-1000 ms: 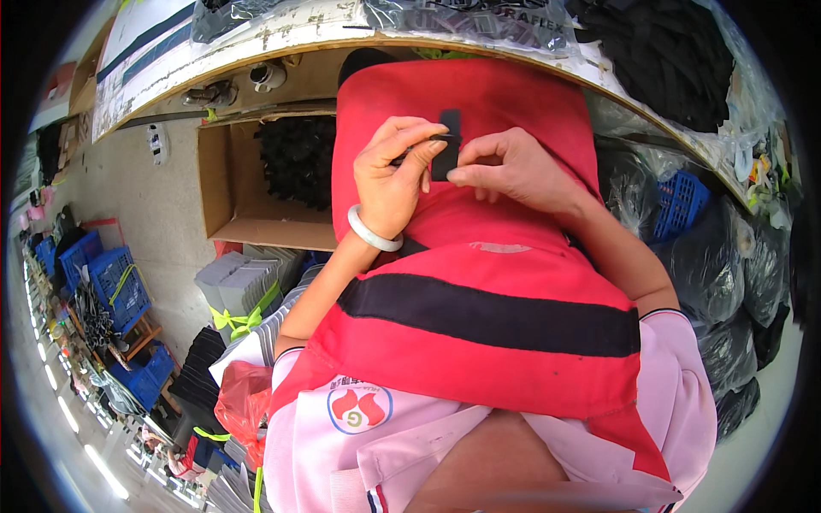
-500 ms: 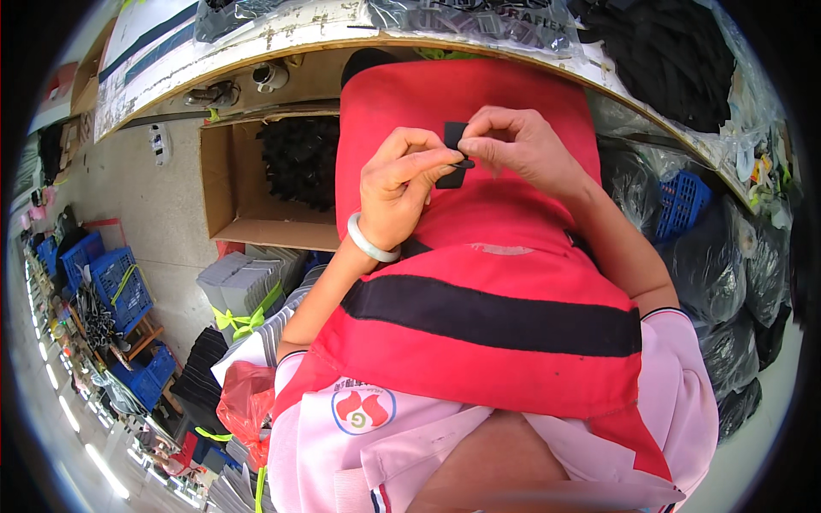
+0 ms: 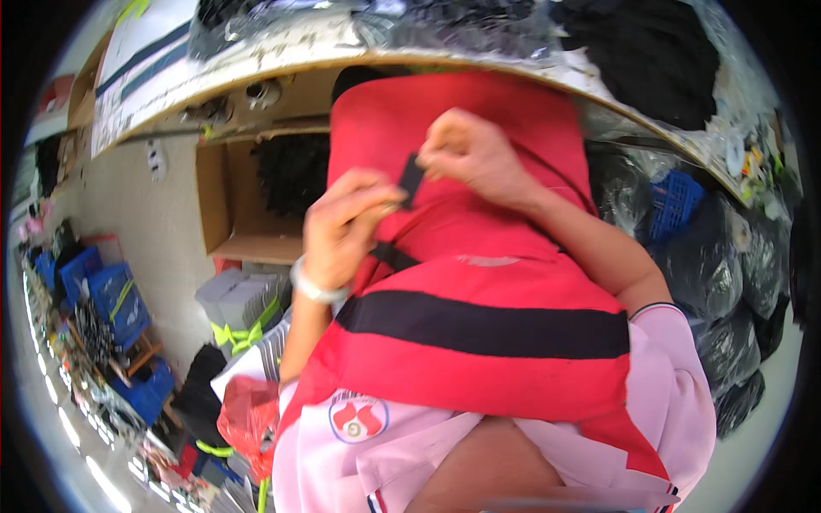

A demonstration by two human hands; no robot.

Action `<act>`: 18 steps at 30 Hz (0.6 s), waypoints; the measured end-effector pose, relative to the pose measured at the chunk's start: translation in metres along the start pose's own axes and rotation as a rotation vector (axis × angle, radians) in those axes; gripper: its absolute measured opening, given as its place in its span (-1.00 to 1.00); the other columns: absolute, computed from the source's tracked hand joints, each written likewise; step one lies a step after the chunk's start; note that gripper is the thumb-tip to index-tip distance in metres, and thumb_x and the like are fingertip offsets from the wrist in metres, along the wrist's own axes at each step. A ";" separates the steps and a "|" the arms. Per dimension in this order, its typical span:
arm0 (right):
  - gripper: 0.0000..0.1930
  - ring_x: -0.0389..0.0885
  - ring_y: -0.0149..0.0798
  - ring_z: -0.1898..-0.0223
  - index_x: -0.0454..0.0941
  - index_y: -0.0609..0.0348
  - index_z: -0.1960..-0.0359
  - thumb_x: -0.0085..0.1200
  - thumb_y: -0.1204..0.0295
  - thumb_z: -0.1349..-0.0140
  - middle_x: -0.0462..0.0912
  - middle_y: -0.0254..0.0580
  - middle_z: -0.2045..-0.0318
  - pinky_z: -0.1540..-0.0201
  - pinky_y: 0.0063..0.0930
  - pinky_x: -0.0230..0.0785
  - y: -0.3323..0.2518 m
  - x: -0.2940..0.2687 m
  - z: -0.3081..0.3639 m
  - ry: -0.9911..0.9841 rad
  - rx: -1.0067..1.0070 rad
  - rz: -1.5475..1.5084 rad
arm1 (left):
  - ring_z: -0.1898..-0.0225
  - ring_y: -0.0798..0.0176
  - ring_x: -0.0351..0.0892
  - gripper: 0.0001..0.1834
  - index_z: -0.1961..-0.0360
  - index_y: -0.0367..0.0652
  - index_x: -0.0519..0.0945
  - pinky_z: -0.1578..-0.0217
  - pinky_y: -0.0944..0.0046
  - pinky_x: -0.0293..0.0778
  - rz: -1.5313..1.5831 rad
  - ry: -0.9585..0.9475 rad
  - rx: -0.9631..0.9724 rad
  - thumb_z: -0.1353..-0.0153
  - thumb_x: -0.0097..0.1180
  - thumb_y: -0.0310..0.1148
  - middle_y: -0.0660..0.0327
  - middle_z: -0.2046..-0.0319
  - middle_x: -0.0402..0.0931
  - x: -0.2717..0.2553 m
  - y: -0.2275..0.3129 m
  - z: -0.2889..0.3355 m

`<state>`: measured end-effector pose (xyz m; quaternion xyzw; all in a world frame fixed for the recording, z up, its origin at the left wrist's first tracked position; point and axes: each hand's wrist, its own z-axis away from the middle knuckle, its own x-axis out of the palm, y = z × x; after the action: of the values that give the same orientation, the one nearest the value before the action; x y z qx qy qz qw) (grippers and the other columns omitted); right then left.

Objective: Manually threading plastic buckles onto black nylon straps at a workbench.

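Observation:
A small black strip [image 3: 411,180] is stretched between my two hands over the red apron [image 3: 385,111] on my lap. My left hand [image 3: 344,224], with a pale bangle at the wrist, pinches the strip's lower end. Its upper end is in the closed fingers of my right hand [image 3: 479,158], a little farther away and to the right. Motion blurs the hands, and the fingertips hide both ends of the strip, so its exact kind is unclear.
A worktable edge [image 3: 299,68] curves across the far side, carrying a heap of black fabric [image 3: 654,64] and clear plastic bags. A cardboard box [image 3: 256,245] of black pieces sits at left, near grey bundles [image 3: 233,295]. Filled plastic bags [image 3: 705,269] and a blue basket [image 3: 676,203] line the right.
Both hands have moved left, the left one also toward me. They are farther apart, with the black strip now slanted between them. The view has shifted slightly.

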<state>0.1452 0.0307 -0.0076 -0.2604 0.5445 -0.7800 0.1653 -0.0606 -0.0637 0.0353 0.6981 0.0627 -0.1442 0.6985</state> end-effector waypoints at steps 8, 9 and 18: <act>-0.85 0.59 -0.38 0.31 0.56 0.24 0.18 0.14 0.48 -0.24 0.61 -0.21 0.34 0.21 -0.48 0.45 -0.020 -0.044 0.001 0.002 -0.345 0.752 | 0.48 0.42 0.58 -0.71 -0.05 -0.30 0.54 0.57 0.51 0.38 0.133 0.483 -0.570 -0.29 0.07 -0.57 0.15 0.14 0.57 -0.102 -0.080 0.069; -0.89 0.60 -0.31 0.33 0.60 0.24 0.28 0.15 0.48 -0.21 0.62 -0.18 0.36 0.21 -0.45 0.45 -0.030 -0.057 0.000 0.139 -0.439 0.812 | 0.45 0.43 0.61 -0.69 -0.08 -0.29 0.52 0.60 0.52 0.36 0.229 0.554 -0.528 -0.31 0.07 -0.54 0.14 0.11 0.57 -0.109 -0.106 0.081; -0.78 0.50 -0.14 0.05 0.65 0.00 0.28 0.06 0.59 -0.08 0.61 -0.30 0.21 -0.02 -0.33 0.36 -0.095 -0.192 -0.050 0.639 -0.811 1.747 | 0.10 0.10 0.64 -0.67 -0.09 -0.36 0.44 0.08 0.24 0.63 0.830 0.307 -0.403 -0.31 -0.09 -0.67 0.03 0.04 0.51 -0.013 -0.085 -0.023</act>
<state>0.2732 0.2064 0.0245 0.4131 0.7868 -0.1758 0.4236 -0.0945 -0.0382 -0.0428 0.5283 -0.0920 0.2661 0.8010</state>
